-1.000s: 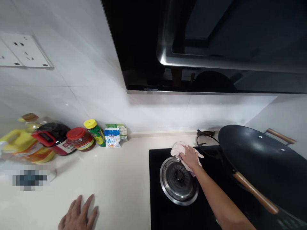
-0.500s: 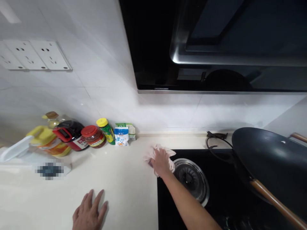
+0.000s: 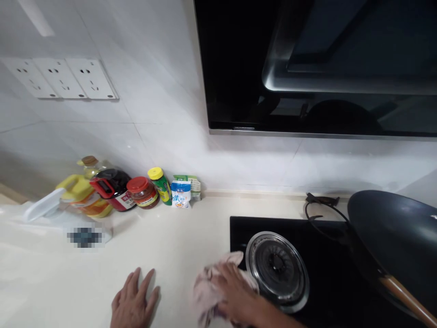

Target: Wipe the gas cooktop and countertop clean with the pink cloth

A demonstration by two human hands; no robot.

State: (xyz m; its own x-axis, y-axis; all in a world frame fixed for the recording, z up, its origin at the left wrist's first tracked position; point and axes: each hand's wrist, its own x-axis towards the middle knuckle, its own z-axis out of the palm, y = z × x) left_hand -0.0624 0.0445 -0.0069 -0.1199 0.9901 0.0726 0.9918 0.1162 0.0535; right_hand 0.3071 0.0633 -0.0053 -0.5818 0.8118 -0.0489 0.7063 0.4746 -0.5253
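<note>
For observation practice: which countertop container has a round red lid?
The squat, transparent jar; its neighbours are a slim green yellow-lidded bottle and a dark red-handled bottle.

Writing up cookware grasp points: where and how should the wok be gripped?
Probably by its wooden handle, from the near side with the hand wrapped around it: the handle is slim and juts from the wok toward the camera, while the bowl is broad and smooth. The handle's end is out of frame. The right hand has the cloth.

Left hand [image 3: 134, 301] palm-down and splayed, right hand [image 3: 239, 294] palm-down, blurred
</note>
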